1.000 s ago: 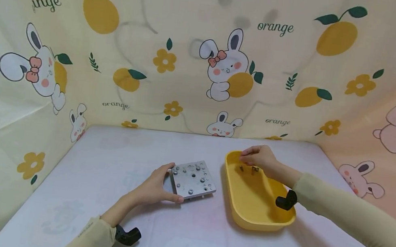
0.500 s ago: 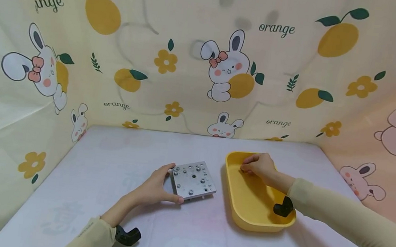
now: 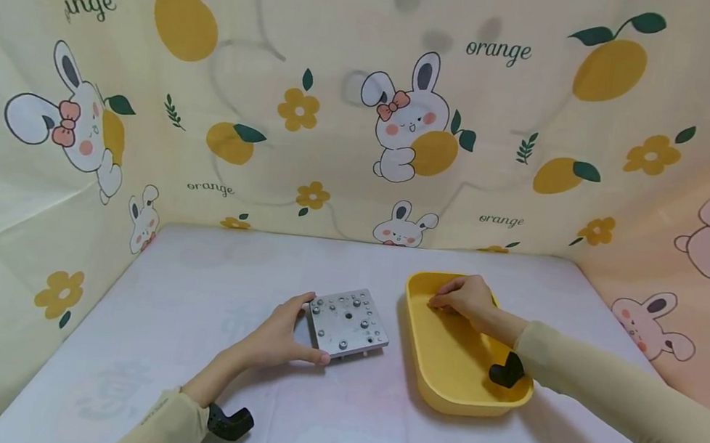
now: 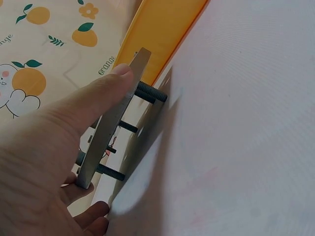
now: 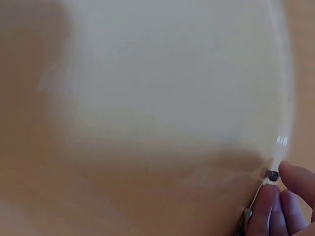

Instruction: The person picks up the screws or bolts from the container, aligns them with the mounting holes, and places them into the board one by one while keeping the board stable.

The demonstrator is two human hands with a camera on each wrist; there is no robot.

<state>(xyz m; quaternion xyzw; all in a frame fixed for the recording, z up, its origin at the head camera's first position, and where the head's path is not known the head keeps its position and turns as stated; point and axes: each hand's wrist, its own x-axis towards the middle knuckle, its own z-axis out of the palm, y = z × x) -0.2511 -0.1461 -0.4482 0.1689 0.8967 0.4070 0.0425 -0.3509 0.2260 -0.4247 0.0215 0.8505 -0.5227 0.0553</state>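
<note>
A square metal plate (image 3: 332, 328) with several bolts in it lies left of the yellow tray. My left hand (image 3: 276, 335) grips its left side, thumb on the near edge and fingers at the far corner. From the left wrist, threaded bolt ends (image 4: 156, 93) stick out of the plate's underside towards the table. My right hand (image 3: 466, 298) reaches into the far end of the tray (image 3: 449, 400), fingers curled down. In the right wrist view its thumb and forefinger pinch a small screw (image 5: 272, 175). Another small metal piece (image 5: 247, 213) lies beside the fingers.
A white-covered table (image 3: 332, 423) bears the tray and plate. Behind it and at both sides hangs a patterned curtain (image 3: 346, 67) with bunnies and oranges. Black wrist mounts (image 3: 230, 423) sit on both sleeves. The tray's walls surround my right fingers.
My right hand has lowered from above the tray's far end to the small screws inside, now hiding those seen earlier. My left hand and the plate stay as they were.
</note>
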